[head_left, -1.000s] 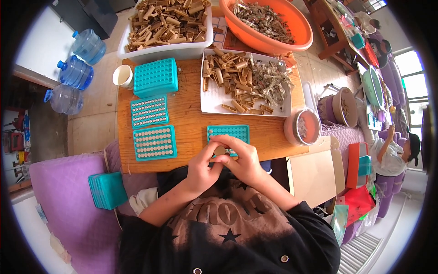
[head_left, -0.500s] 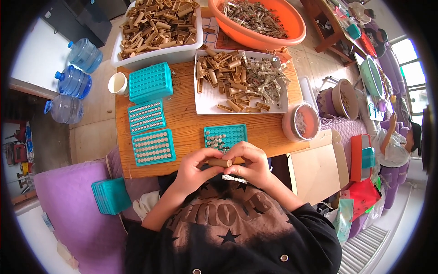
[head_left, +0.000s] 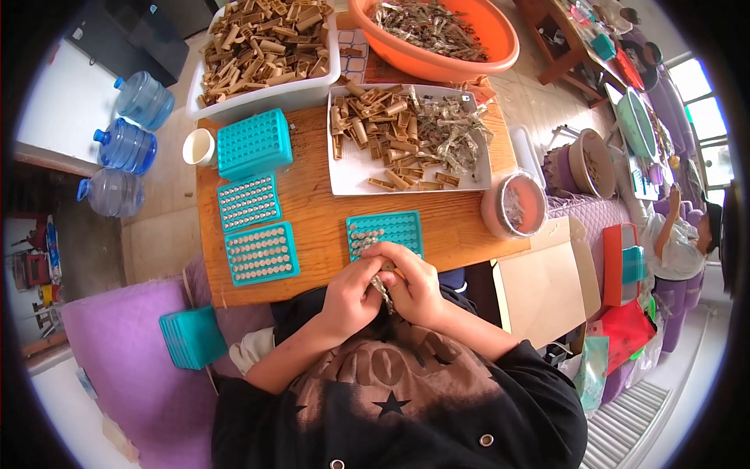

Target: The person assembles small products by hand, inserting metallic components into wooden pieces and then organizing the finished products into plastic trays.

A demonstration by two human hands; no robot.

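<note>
In front of my chest, at the table's near edge, my left hand (head_left: 348, 297) and my right hand (head_left: 416, 288) are closed and pressed together. A crinkled silvery strip (head_left: 382, 288) sticks out between them, its lower end pointing toward me. Only a sliver of a tan tube (head_left: 400, 273) shows by my right fingers; the rest is hidden. Just beyond my fingertips is a teal rack (head_left: 402, 227) with round silvery-topped pieces in its left part. Farther off, a white tray (head_left: 367, 188) holds tan half-tubes (head_left: 402, 146) on the left and shiny crumpled strips (head_left: 453, 133) on the right.
At left, two filled teal racks (head_left: 292, 248) lie before a stacked teal block (head_left: 254, 166) and a cream cup (head_left: 200, 147). A white tub (head_left: 301, 95) of tan pieces and an orange basin (head_left: 461, 72) stand behind. A pinkish container (head_left: 500, 223) sits right. Another person (head_left: 683, 242) is far right.
My hands have come together and turned, hiding most of the tan tube that lay sideways between my fingertips. The silvery strip now points down between them instead of lying under my right fingers.
</note>
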